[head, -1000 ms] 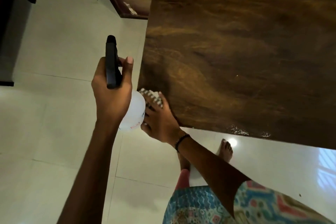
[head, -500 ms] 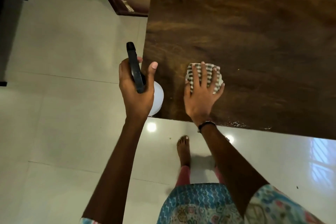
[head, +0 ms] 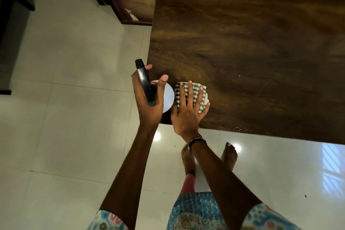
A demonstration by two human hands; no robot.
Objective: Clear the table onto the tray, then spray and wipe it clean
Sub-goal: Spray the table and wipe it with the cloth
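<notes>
Since a moment ago my right hand [head: 186, 112] has slid the checked cloth [head: 192, 95] back toward the near left corner of the dark wooden table [head: 252, 43], fingers spread flat on it. Pale glossy floor tiles [head: 65, 117] lie below. My left hand [head: 149, 97] grips one spray bottle [head: 155, 91], contents unseen.

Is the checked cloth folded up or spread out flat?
Folded up. The checked cloth is a small thick pad under the right hand, pressed flat on the table.

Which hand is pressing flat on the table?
The right hand, fingers spread flat on the checked cloth; the left hand grips the spray bottle.
</notes>
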